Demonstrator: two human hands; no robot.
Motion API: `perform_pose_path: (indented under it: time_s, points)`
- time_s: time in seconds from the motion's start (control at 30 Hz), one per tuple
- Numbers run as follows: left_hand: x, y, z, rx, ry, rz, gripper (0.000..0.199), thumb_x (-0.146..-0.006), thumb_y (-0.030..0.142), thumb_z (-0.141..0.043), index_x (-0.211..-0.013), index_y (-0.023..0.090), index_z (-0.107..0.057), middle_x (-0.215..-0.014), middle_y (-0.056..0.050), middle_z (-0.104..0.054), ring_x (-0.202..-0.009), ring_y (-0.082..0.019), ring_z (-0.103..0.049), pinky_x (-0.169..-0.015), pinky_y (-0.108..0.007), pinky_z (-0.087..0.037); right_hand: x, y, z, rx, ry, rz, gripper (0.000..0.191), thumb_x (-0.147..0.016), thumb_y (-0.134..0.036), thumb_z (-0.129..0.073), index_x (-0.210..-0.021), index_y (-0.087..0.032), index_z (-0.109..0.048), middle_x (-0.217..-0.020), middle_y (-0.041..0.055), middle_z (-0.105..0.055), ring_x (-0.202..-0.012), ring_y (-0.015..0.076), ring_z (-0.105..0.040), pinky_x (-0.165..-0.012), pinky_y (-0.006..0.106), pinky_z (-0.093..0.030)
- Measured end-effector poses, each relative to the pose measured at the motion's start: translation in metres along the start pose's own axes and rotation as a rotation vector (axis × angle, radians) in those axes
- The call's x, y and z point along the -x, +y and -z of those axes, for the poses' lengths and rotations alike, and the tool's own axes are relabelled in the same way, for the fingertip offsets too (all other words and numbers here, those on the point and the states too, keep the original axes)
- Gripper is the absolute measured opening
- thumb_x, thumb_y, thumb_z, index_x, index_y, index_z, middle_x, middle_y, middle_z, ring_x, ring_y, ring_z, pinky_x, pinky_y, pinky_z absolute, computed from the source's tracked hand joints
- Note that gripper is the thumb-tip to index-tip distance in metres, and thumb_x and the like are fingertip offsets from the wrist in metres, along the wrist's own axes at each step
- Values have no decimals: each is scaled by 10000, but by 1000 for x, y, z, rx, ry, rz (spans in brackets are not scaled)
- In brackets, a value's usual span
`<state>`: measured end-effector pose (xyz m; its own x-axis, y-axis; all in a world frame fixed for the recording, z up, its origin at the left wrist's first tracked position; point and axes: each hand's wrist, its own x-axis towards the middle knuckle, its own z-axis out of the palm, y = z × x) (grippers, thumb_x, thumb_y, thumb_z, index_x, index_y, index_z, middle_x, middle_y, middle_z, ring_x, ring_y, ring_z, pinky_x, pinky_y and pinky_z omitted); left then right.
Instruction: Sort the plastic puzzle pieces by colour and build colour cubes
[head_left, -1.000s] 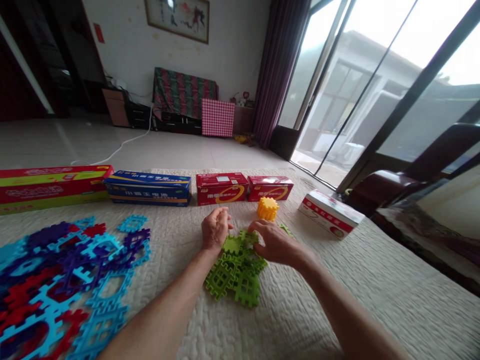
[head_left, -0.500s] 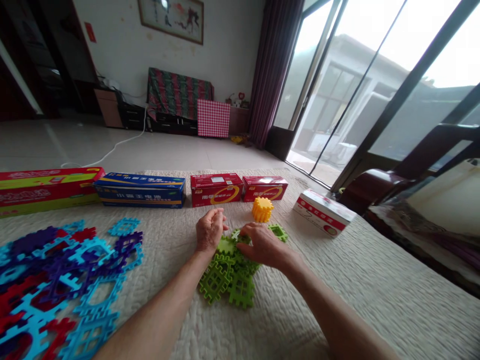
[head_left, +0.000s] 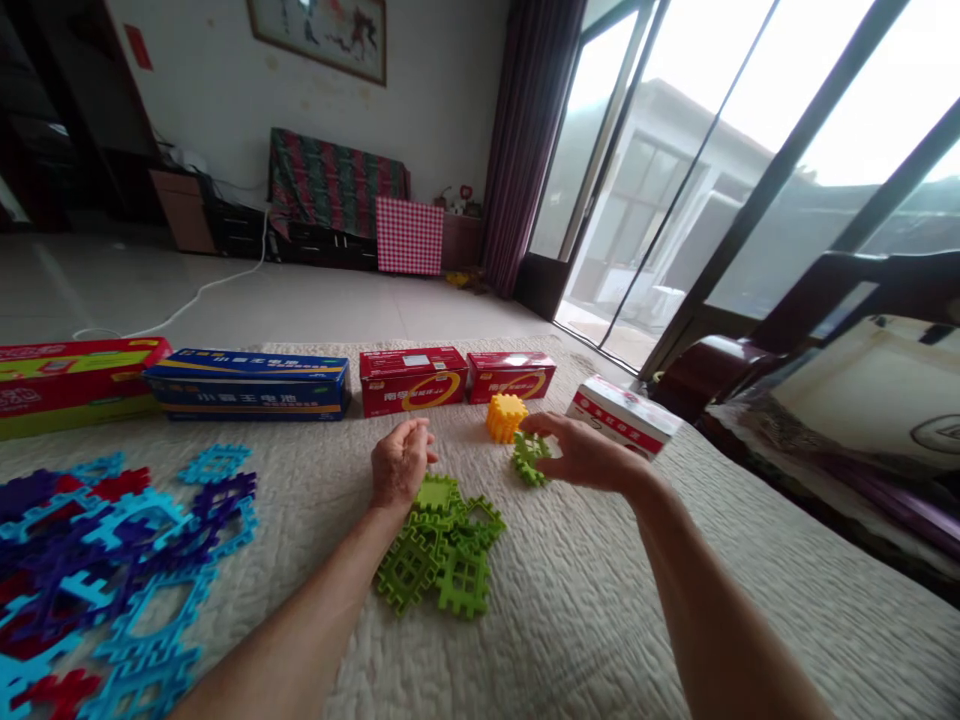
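Loosely curled, my left hand (head_left: 402,464) hovers just beyond the upper left of a pile of green notched plastic building pieces (head_left: 463,578), with nothing visible in its fingers. My right hand (head_left: 586,452) reaches out to the right of the pile, its thumb and fingers around a separate green notched piece (head_left: 529,457) that looks tilted. Right behind that piece stands a yellow stack of notched pieces (head_left: 505,417). The right fingertips are partly hidden behind the hand.
Blue, purple and red pieces (head_left: 150,515) lie heaped at the left. Along the back stand a red-and-green box (head_left: 75,385), a blue box (head_left: 247,388), two red boxes (head_left: 412,382) and a white-and-red box (head_left: 626,412). A quilted cover (head_left: 600,620) lies underneath.
My right hand has moved off the green pile to the right, onto the separate green piece, which now looks tipped up. My left hand keeps its curled pose. The view has shifted slightly right.
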<state>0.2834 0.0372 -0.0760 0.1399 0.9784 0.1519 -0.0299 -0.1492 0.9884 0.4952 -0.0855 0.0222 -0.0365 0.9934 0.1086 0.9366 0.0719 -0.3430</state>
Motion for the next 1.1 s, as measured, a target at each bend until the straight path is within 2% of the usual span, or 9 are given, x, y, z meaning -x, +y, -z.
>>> perform_pose_path:
  time_s: [0.1, 0.27, 0.4, 0.5, 0.63, 0.77, 0.93, 1.03, 1.1]
  points:
    - [0, 0, 0, -6, 2, -5, 333, -786, 396, -503, -959, 158, -659, -764, -28, -659, -498, -115, -618, -426, -195, -428, 5, 12, 5, 25, -30, -27, 537, -615, -63, -548, -1126, -228, -576, -1157, 75, -629, -1039, 225, -601, -930, 363, -473]
    - [0, 3, 0, -1, 3, 9, 329, -788, 387, -503, -958, 151, -657, -766, -31, -659, -498, -114, -618, -427, -194, -425, 3, 23, -10, 22, -78, -24, 618, -593, -10, -488, -1170, -221, -557, -1241, 86, -582, -1151, 238, -558, -1028, 384, -424]
    - [0, 2, -1, 9, 20, 6, 333, -778, 392, -510, -951, 148, -658, -754, -31, -660, -493, -115, -618, -422, -194, -419, 2, 25, -11, 46, -84, 5, 621, -602, -17, -509, -1183, -230, -546, -1221, 88, -584, -1116, 231, -568, -994, 387, -448]
    - [0, 1, 0, 28, 31, -7, 337, -779, 389, -500, -955, 148, -656, -750, -32, -663, -492, -115, -619, -425, -195, -419, -1, 8, -10, 55, -4, 29, 539, -622, -68, -578, -1136, -231, -574, -1197, 88, -590, -1061, 233, -580, -939, 394, -473]
    - [-2, 1, 1, 88, 60, -3, 337, -792, 379, -481, -973, 146, -643, -752, -29, -656, -502, -113, -622, -437, -196, -420, -9, -36, -26, -41, 88, 95, 334, -717, -131, -591, -1042, -202, -624, -1029, 66, -658, -918, 190, -617, -853, 349, -489]
    - [-3, 2, 1, 153, 142, 5, 324, -794, 368, -475, -966, 143, -633, -751, -28, -642, -521, -111, -621, -462, -200, -431, -15, -67, -53, -152, 18, 236, 318, -744, -175, -621, -1062, -193, -621, -1051, 62, -657, -924, 176, -615, -848, 324, -478]
    - [-3, 5, 1, 173, 149, 21, 317, -783, 362, -477, -954, 141, -627, -752, -28, -636, -517, -109, -615, -454, -198, -422, -16, -71, -69, -173, -97, 259, 303, -749, -147, -601, -1047, -193, -633, -1044, 56, -674, -931, 172, -619, -857, 307, -466]
    - [-3, 6, 1, 170, 142, 30, 313, -779, 351, -479, -959, 140, -624, -749, -26, -634, -515, -109, -615, -451, -196, -418, -17, -71, -69, -165, -88, 303, 227, -793, -134, -545, -994, -178, -642, -1002, 58, -677, -902, 159, -615, -835, 287, -455]
    - [-4, 5, 1, 167, 136, 29, 311, -781, 351, -480, -959, 142, -626, -751, -26, -635, -519, -110, -618, -457, -197, -423, -18, -71, -67, -156, -49, 286, 173, -833, -138, -494, -919, -167, -641, -879, 42, -672, -776, 134, -599, -733, 251, -446]
